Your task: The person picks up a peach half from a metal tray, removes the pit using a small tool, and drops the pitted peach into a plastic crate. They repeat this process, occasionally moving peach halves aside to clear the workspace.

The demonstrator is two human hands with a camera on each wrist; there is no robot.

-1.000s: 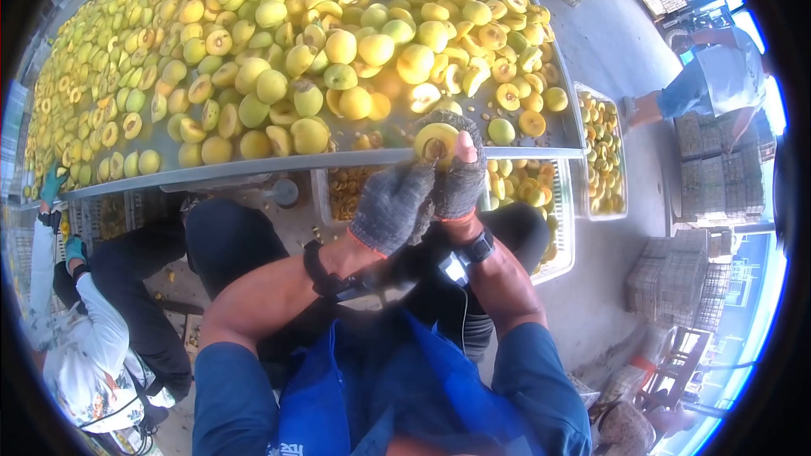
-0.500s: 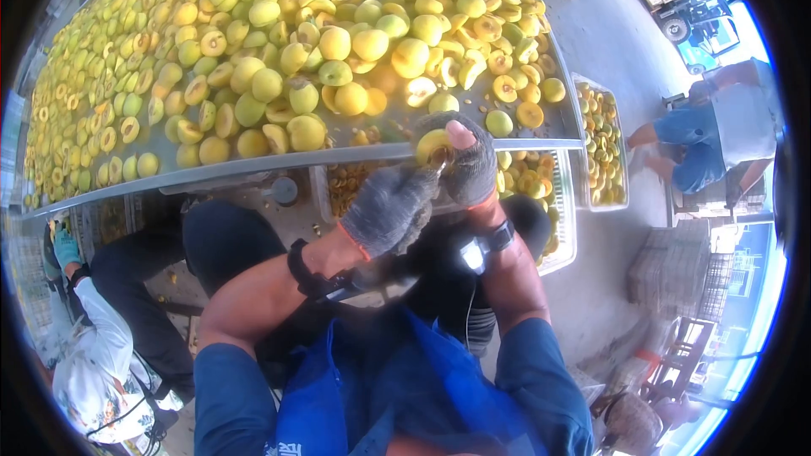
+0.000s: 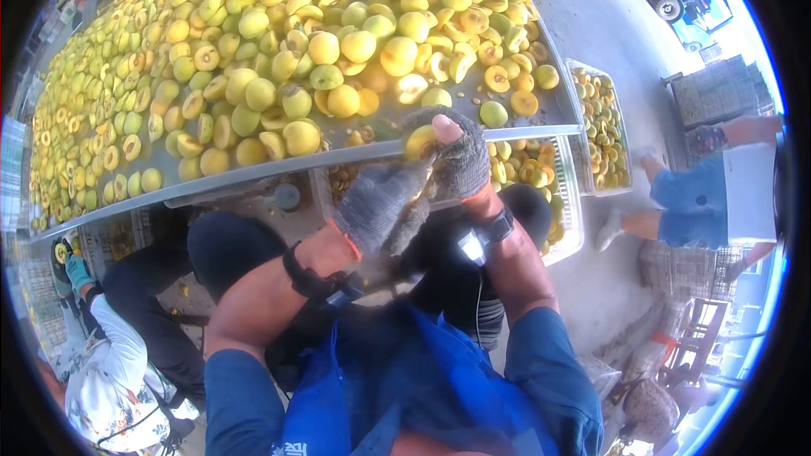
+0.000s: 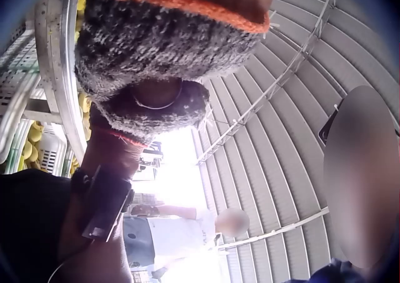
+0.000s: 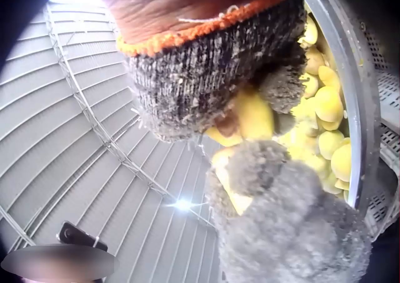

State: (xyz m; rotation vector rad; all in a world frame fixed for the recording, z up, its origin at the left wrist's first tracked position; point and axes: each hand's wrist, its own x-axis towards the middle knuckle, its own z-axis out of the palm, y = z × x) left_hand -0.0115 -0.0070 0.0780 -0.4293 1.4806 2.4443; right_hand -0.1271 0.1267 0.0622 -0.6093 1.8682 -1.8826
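Note:
Both hands wear grey knitted gloves with orange cuffs and meet in front of the tray's near edge. My right hand (image 3: 460,156) grips a yellow peach (image 3: 420,143), its bare thumb tip sticking up. In the right wrist view the peach (image 5: 256,115) shows a brown patch at its cut side. Close below it, the curled fingers of my left hand (image 3: 382,203) hold the lower side, where a yellow edge (image 5: 237,198) shows beside the glove. A shiny curved edge (image 4: 157,105) shows between the gloves in the left wrist view; I cannot tell what it belongs to.
A metal-edged tray (image 3: 355,152) heaped with whole and halved peaches lies ahead. White crates of fruit stand below (image 3: 577,241) and to the right (image 3: 627,177). Another worker (image 3: 118,397) sits at the left; a person (image 3: 693,203) walks at the right. A forklift (image 3: 676,0) stands behind.
The peach has turned in my right hand, so its cut face shows less. My left hand has shifted slightly lower and away. The person at the right has moved nearer.

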